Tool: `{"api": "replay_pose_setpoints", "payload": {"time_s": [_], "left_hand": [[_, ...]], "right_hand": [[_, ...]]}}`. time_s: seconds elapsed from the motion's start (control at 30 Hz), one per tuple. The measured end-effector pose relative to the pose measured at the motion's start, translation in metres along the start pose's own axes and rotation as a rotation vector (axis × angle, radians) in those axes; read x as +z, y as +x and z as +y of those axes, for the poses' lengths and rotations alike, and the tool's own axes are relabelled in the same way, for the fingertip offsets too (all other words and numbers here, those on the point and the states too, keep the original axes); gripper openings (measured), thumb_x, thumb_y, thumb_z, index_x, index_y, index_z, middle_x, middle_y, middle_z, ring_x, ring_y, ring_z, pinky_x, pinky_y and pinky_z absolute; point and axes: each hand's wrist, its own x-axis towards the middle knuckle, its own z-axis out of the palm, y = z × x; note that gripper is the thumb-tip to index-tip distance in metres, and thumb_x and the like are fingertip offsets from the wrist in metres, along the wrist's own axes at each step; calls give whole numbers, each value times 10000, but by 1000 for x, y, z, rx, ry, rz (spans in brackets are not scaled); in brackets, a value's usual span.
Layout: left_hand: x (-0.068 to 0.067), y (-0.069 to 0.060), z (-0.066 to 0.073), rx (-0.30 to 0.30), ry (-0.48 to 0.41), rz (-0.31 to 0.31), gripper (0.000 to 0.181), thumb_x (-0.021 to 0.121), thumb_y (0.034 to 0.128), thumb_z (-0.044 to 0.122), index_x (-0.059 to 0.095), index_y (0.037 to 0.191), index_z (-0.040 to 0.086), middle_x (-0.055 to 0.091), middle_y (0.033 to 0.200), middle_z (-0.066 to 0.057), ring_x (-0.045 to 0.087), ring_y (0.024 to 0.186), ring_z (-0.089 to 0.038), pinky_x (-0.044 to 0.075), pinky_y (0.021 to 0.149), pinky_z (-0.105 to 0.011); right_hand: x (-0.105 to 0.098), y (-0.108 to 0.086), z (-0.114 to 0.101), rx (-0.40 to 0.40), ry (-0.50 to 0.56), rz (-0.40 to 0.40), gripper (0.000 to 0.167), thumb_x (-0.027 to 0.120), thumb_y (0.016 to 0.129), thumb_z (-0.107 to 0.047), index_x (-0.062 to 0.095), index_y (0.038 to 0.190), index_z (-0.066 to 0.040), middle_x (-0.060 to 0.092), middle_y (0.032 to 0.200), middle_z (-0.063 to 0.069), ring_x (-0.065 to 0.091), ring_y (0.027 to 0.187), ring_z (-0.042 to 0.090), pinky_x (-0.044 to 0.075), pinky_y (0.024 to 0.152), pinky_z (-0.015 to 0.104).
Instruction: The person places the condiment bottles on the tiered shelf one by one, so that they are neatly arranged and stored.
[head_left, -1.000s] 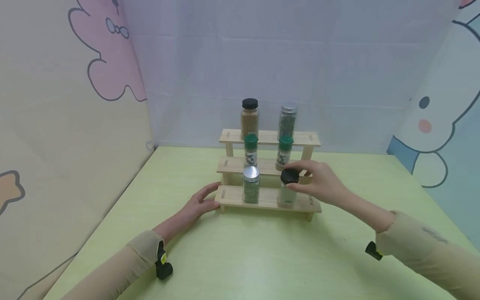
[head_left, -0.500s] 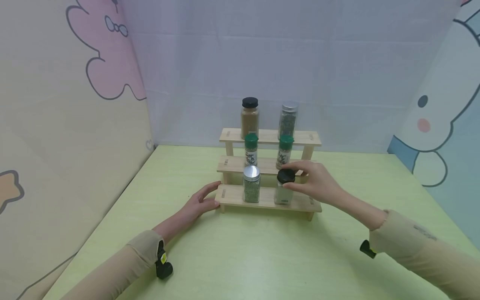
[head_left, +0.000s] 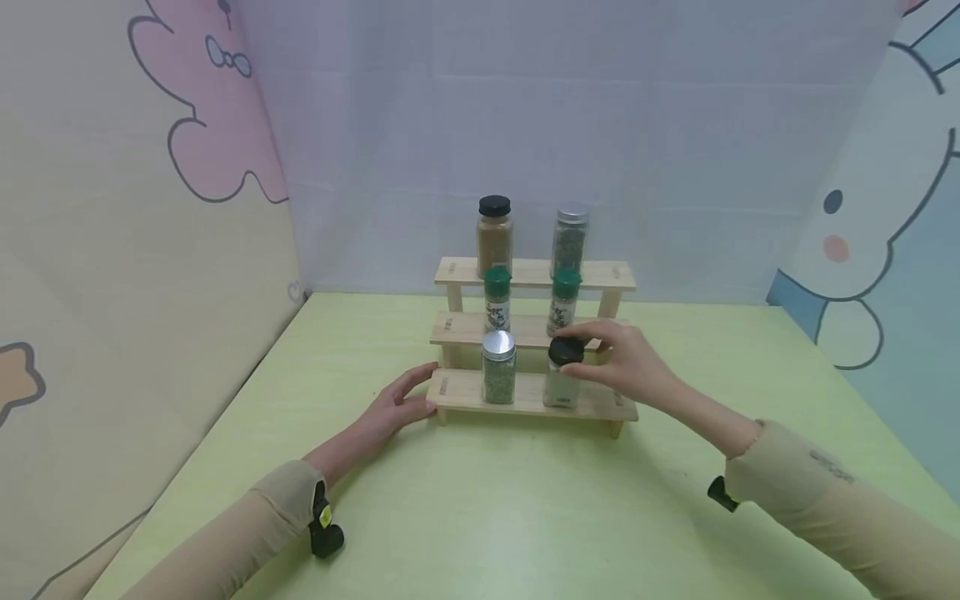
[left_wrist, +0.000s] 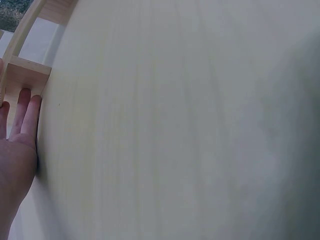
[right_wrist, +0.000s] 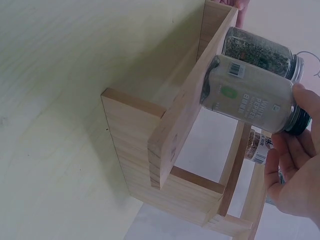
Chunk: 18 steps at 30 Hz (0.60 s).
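My right hand (head_left: 626, 362) pinches the black lid of a white pepper jar (head_left: 561, 390) between thumb and fingers. That jar stands upright at the right of the bottom step of a three-step wooden rack (head_left: 528, 406); its printed label shows in the right wrist view. To its left on the same step is a jar of green herbs (head_left: 498, 379) with a silver lid. At the rack's left end my left hand (head_left: 386, 414) touches the bottom step with thumb and forefinger. In the left wrist view its other fingers (left_wrist: 31, 117) reach straight toward the rack's leg.
Two green-capped spice bottles stand on the middle step, a left one (head_left: 497, 312) and a right one (head_left: 561, 315). On the top step are a brown powder jar (head_left: 494, 242) and a silver-lidded herb jar (head_left: 569, 246). The table (head_left: 480, 508) ends at a cloth backdrop (head_left: 420, 150).
My right hand has moved the white pepper jar a little to the left along the bottom step, closer to the green herb jar. My left hand has stayed at the rack's left end.
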Motion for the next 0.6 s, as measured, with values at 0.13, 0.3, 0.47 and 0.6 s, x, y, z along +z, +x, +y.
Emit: {"api": "replay_pose_setpoints", "payload": {"time_s": [0.13, 0.3, 0.47, 0.6], "left_hand": [[0, 0, -1, -11, 8, 6, 622, 576, 989, 157, 314, 1536, 293, 253, 1631, -32, 494, 1377, -284, 419, 1100, -420], [0, 2, -2, -18, 17, 7, 626, 583, 986, 169, 312, 1537, 291, 252, 1632, -31, 516, 1359, -250, 413, 1103, -413], [0, 1, -1, -21, 12, 2, 628, 577, 989, 157, 306, 1540, 289, 245, 1634, -34, 506, 1366, -268, 392, 1122, -449], [1, 1, 0, -25, 15, 4, 630, 579, 989, 168, 303, 1541, 296, 241, 1636, -35, 497, 1374, -280, 387, 1126, -462]], "right_hand": [[0, 0, 1, 5, 17, -4, 467, 829, 796, -197, 691, 1239, -149, 699, 1219, 78, 639, 983, 188, 560, 759, 367], [0, 0, 0, 13, 29, -5, 466, 830, 794, -195, 692, 1236, -149, 697, 1223, 80, 636, 985, 191, 564, 765, 402], [-1, 0, 0, 21, 35, -9, 465, 828, 796, -192, 691, 1238, -145, 695, 1224, 85, 638, 983, 198, 566, 771, 435], [0, -1, 1, 22, 33, -7, 463, 827, 797, -196, 691, 1237, -146, 696, 1221, 84, 638, 980, 197, 564, 772, 421]]}}
